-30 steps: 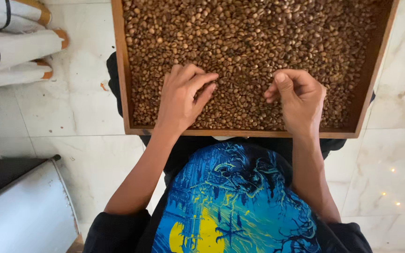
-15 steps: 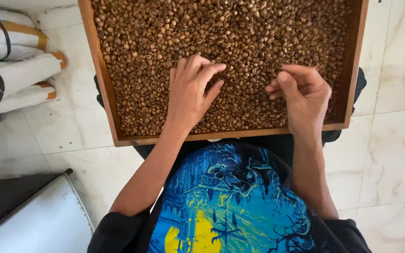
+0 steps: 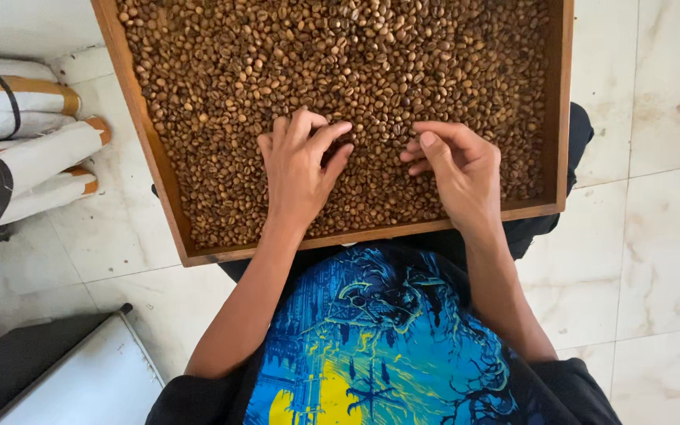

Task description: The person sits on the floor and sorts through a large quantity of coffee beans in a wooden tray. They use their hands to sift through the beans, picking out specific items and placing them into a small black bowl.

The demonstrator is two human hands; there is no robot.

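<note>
Brown coffee beans (image 3: pixel 340 71) fill the wooden tray (image 3: pixel 145 149), which rests across the person's lap above the white tiled floor (image 3: pixel 655 236). Near the tray's near edge, the left hand (image 3: pixel 299 175) lies flat with fingers spread on the beans, while the right hand (image 3: pixel 456 169) pinches fingertips together, seemingly on a bean. Sorting goes best with small light sweeps, keeping beans one layer deep and away from the rim.

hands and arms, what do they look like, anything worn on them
Both the left hand and the right hand are bare: no gloves, rings or watch visible. The forearms are bare too. Black short sleeves begin near the elbows, part of a black shirt with a blue and yellow print.
</note>
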